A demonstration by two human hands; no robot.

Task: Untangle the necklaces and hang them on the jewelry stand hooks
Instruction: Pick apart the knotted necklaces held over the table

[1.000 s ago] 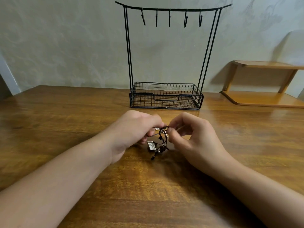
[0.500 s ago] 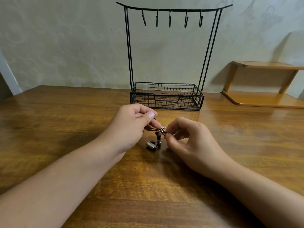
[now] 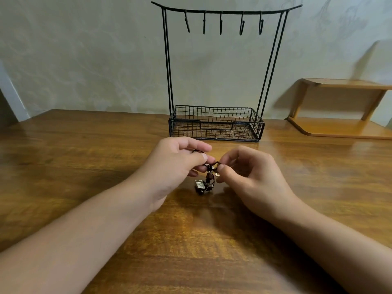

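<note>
On a wooden table (image 3: 89, 158), before an empty-hooked jewelry stand (image 3: 216, 124): left hand (image 3: 176, 164) and right hand (image 3: 252, 175) each pinching the tangled necklaces (image 3: 209, 177), pendants dangling, seemingly to tease cords apart.

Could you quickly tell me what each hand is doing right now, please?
Left hand: pinches the tangled necklaces.
Right hand: pinches the same tangle from the other side.

A home room, by the look of it: polished wooden table (image 3: 84, 149), pale patterned wallpaper (image 3: 84, 60), small wooden shelf (image 3: 339, 107) at the table's far right corner.
</note>
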